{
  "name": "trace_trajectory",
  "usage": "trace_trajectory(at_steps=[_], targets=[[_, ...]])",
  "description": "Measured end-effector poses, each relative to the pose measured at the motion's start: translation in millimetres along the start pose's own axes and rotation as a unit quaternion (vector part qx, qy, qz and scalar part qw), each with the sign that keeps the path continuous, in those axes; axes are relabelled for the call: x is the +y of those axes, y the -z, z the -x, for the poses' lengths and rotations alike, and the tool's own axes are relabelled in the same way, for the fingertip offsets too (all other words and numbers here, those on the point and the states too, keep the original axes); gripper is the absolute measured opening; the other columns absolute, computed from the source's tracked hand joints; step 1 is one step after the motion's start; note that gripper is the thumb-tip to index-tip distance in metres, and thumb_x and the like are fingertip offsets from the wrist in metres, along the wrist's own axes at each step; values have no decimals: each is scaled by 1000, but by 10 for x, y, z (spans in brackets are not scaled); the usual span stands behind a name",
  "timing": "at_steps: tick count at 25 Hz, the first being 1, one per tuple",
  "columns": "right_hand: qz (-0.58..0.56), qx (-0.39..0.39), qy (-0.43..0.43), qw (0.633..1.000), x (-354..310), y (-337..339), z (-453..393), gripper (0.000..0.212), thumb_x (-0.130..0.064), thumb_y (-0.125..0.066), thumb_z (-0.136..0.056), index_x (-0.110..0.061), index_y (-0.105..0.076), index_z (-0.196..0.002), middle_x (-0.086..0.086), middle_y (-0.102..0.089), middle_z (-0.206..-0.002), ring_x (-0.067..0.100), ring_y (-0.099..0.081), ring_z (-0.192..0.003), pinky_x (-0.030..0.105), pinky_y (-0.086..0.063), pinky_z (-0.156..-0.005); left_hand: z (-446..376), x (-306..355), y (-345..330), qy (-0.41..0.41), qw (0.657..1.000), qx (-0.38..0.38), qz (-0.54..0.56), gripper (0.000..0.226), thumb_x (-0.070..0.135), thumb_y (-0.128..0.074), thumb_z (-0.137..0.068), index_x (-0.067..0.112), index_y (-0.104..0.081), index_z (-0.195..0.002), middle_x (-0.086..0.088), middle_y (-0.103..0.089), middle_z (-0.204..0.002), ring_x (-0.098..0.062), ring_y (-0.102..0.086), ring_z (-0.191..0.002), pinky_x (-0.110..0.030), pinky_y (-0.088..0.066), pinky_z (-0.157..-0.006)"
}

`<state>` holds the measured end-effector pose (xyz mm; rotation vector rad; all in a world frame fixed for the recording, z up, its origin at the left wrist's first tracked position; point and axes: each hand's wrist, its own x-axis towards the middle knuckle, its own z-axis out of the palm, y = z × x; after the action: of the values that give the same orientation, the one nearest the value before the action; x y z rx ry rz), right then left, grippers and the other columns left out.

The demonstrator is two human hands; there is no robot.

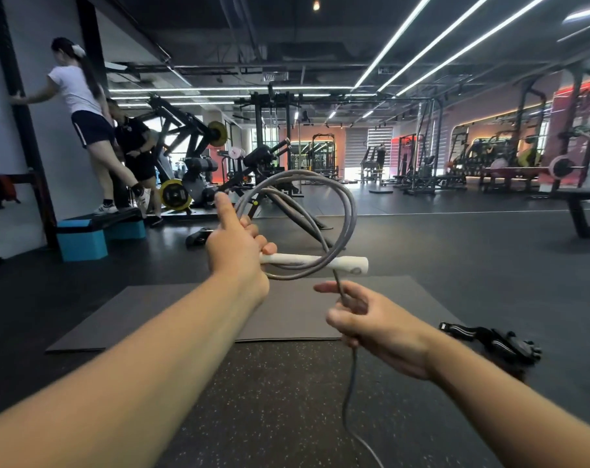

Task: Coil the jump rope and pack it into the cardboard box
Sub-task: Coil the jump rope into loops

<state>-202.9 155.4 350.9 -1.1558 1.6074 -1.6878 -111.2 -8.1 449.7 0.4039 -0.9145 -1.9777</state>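
The gym floor (456,258) is dark rubber and stretches wide and open ahead, with machines and racks only along its far edge and left side. On it lies a dark exercise mat (158,315), its near edge running across the middle of the view; the speckled floor in front of that edge is bare except for the trailing rope. At the left, a black and blue step platform (94,231) stands by the wall with a person (84,106) on it and another crouched behind. Off the mat's right corner sits a black strap with gloves (493,342), well apart from both hands.

The jump rope (349,204) is grey and held in the air above the mat — several loops are gathered into a coil that hangs from the left hand (234,255). That hand's fingers are curled around the loops and the white handle (324,263) together, the index finger pointing up; the handle sticks out level to the right. It bears a small round mark near its end, too small to read.

The right hand (378,327) is below and just right of the handle, fingers loosely closed around the free length of rope, which runs from the handle through the fist and down to the bottom edge of the view.
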Motion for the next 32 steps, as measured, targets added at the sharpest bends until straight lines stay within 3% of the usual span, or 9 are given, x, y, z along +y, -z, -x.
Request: trace_trajectory(at_steps=[6,12,14,17,19,20,22,27,32], targets=[[-150,175,79,970,-302,-365,-304,28,-31,-76,-86,-8,-67,-99,-3,-46,-64,8,-34,-51,25,-27,-49,321,-432,154,-5,995,87,53,53,62,-47,-94,12,-51,-79,3,-33,-59,-13,-34,-46,-30,-50,-52],[151,162,78,972,-596,-195,-273,44,-39,-50,-104,-6,-64,-79,-7,-60,-47,3,-51,-44,15,-39,-47,368,-734,623,17,983,16,-182,22,25,-66,-95,12,-52,-107,-12,-65,-93,-21,-68,-75,-43,-60,-74],[267,123,76,953,-658,-186,-273,44,-37,-47,-106,-13,-59,-71,-8,-64,-47,4,-52,-44,17,-41,-50,353,-659,643,-51,944,11,-326,50,17,-74,-87,19,-42,-125,-14,-58,-121,-26,-63,-96,-43,-55,-83],[437,56,60,896,-700,-200,-298,43,-36,-50,-104,-20,-57,-64,-10,-63,-47,4,-52,-43,23,-45,-53,350,-332,506,-404,739,-84,-532,103,14,-80,-73,28,-17,-154,-10,-26,-158,-31,-30,-143,-45,-29,-116],[499,21,50,865,-733,-218,-320,39,-32,-51,-103,-22,-55,-65,-7,-64,-54,2,-55,-50,29,-48,-62,261,-108,344,-596,434,-212,-642,108,11,-73,-71,24,-13,-159,-10,-19,-166,-32,-15,-153,-53,-14,-122],[532,13,49,845,-761,-224,-333,38,-29,-52,-102,-25,-53,-65,-8,-63,-57,4,-57,-57,31,-47,-67,216,-28,249,-623,298,-262,-674,106,11,-69,-72,23,-11,-160,-9,-22,-167,-31,-14,-154,-56,-11,-122],[578,8,52,814,-836,-242,-346,36,-24,-55,-99,-26,-50,-64,-7,-61,-62,10,-57,-65,33,-43,-72,132,18,102,-596,190,-327,-708,102,12,-66,-79,21,-7,-160,-5,-45,-154,-28,-35,-146,-50,-18,-122],[532,-24,42,845,-980,-123,-303,13,-27,-64,-90,-24,-66,-78,-1,-74,-67,5,-67,-70,29,-51,-76,107,-40,29,-521,236,-334,-749,98,25,-62,-95,19,13,-158,0,-68,-106,-23,-64,-87,-32,-44,-74],[511,-76,-2,856,-1047,38,-207,25,-34,-59,-88,-16,-74,-83,-1,-75,-66,7,-64,-68,35,-50,-81,138,-74,56,-440,302,-384,-753,25,27,-51,-101,21,-40,-122,8,-60,-90,-23,-68,-86,-37,-52,-66]])
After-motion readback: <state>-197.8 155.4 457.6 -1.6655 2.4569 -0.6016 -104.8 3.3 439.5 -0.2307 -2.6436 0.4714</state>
